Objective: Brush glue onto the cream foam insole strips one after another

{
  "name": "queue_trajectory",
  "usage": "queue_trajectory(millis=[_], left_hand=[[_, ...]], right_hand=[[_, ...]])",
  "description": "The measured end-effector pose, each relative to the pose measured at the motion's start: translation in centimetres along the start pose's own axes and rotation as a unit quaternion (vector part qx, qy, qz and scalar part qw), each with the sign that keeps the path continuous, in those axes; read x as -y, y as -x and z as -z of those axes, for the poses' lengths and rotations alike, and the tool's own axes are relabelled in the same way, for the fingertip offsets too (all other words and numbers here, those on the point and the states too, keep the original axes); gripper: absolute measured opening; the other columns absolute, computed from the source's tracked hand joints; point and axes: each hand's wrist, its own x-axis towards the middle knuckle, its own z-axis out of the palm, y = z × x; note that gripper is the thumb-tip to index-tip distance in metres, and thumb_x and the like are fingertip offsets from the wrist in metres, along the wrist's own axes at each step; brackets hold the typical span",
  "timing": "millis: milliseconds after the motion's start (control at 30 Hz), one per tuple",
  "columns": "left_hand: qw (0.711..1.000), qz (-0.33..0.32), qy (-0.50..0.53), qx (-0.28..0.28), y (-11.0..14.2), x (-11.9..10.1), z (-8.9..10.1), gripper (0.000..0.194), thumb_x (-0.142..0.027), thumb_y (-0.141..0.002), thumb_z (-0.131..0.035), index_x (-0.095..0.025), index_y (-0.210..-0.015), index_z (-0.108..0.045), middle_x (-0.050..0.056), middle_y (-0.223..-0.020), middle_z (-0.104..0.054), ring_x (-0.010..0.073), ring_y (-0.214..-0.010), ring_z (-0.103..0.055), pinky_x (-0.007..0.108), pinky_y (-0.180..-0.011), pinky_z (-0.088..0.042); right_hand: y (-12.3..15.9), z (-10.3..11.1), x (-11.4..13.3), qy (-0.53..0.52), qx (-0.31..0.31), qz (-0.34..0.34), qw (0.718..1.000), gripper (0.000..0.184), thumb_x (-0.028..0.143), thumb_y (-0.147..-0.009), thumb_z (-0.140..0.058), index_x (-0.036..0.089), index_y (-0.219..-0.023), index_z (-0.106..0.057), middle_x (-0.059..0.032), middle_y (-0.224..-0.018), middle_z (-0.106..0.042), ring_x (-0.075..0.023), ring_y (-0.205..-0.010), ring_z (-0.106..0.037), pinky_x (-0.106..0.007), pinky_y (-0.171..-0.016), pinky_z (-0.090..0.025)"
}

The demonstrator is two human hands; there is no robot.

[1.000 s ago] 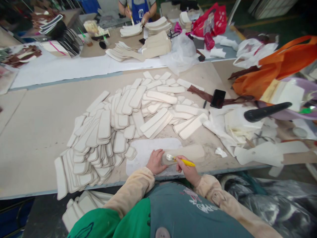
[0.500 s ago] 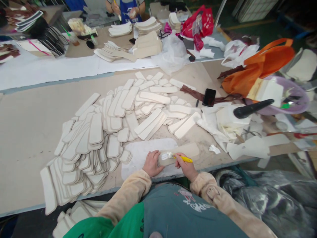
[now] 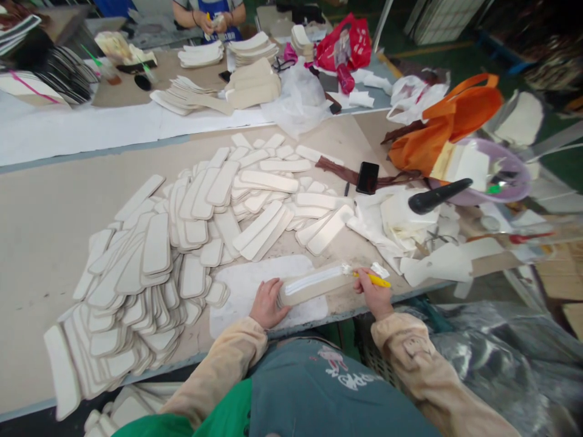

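Lower centre: long beige round-cornered flat strip [image 3: 319, 287], partly over white sheet [image 3: 232, 294] on tabletop [image 3: 40, 243]. Left hand [image 3: 268, 304], thumb spread from fingers, at strip's left end, likely steadying it. Right hand [image 3: 376, 295] pinches yellow-handled brush [image 3: 379, 280] near bristles, probably for control.

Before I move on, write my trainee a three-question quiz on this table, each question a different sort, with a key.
1. Multiple choice: the right hand holds (a) scissors, (b) a brush, (c) a pen.

2. True or false: the left hand is at the left end of the beige strip, as the picture shows it.

3. Short answer: what colour is the basin beside the orange bag?

Key:
1. b, with a yellow handle.
2. True.
3. Light purple.
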Motion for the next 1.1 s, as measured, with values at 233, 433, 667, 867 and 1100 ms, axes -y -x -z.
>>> queue_trajectory(millis=[233,433,667,867,1100], left_hand=[[1.000,0.004,-0.006,0.012,0.0,-0.5,0.4,0.072,-0.043,-0.066,-0.070,-0.015,-0.128,-0.045,0.019,-0.133,-0.046,0.0331,-0.125,-0.043,0.058,-0.108,-0.027],[1.000,0.008,-0.010,0.005,0.0,-0.8,0.6,0.072,-0.045,-0.067,-0.069,-0.015,-0.128,-0.046,0.019,-0.133,-0.046,0.0327,-0.124,-0.043,0.056,-0.108,-0.028],[1.000,0.004,-0.025,0.013,0.0,-0.6,0.6,0.072,-0.043,-0.067,-0.069,-0.012,-0.127,-0.046,0.020,-0.133,-0.046,0.0330,-0.123,-0.043,0.056,-0.108,-0.028],[0.999,0.004,-0.029,0.011,0.1,-0.5,0.4,0.069,-0.040,-0.068,-0.068,-0.015,-0.128,-0.045,0.018,-0.133,-0.047,0.0318,-0.124,-0.043,0.056,-0.109,-0.027],[1.000,0.001,-0.030,0.009,0.1,-0.2,0.2,0.068,-0.042,-0.070,-0.067,-0.016,-0.128,-0.045,0.018,-0.133,-0.047,0.0314,-0.124,-0.043,0.055,-0.109,-0.028]], right_hand=[[3.5,-3.2,0.7,-0.082,0.111,-0.008,0.990,0.036,0.055,-0.084,-0.052,0.021,-0.093,-0.058,0.0034,-0.055,-0.053,-0.0151,-0.051,-0.051,-0.028,-0.052,-0.045],[7.2,-9.0,1.4,-0.095,0.270,-0.033,0.958,0.030,0.050,-0.088,-0.047,0.024,-0.092,-0.060,0.0042,-0.054,-0.054,-0.0143,-0.050,-0.052,-0.027,-0.053,-0.045],[7.2,-9.8,0.3,-0.055,0.275,-0.023,0.959,0.030,0.048,-0.088,-0.046,0.022,-0.089,-0.061,0.0043,-0.053,-0.054,-0.0130,-0.048,-0.051,-0.025,-0.051,-0.045],[5.6,-6.6,-0.8,-0.059,0.187,-0.041,0.980,0.033,0.052,-0.085,-0.049,0.021,-0.089,-0.060,0.0046,-0.053,-0.054,-0.0130,-0.047,-0.051,-0.025,-0.051,-0.044],[2.9,-1.7,-1.2,-0.057,0.081,-0.031,0.995,0.040,0.059,-0.079,-0.055,0.020,-0.087,-0.061,0.0032,-0.052,-0.053,-0.0150,-0.047,-0.050,-0.028,-0.049,-0.043]])
